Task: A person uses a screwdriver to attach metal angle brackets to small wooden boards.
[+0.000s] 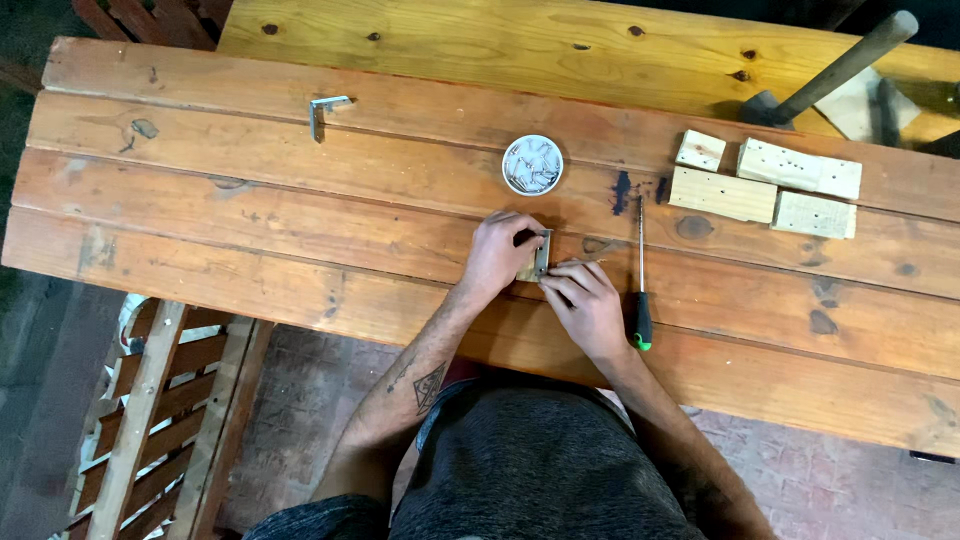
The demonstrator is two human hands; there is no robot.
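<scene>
On the wooden plank table point(250, 230), my left hand point(497, 258) grips a small wooden block point(530, 268) with a metal angle bracket point(543, 251) set against it. My right hand point(585, 303) sits just right of the block, fingertips pinched at the bracket's lower end; whatever they pinch is too small to make out. A screwdriver point(640, 290) with a black and green handle lies right beside my right hand. A small white round dish of screws point(532, 165) stands just beyond my hands.
Several pale wood offcuts point(765, 185) with holes lie at the right. A hammer point(835, 75) rests at the back right. A second angle bracket point(322, 110) lies at the back left. A slatted wooden frame point(150, 420) stands below the table's near-left edge.
</scene>
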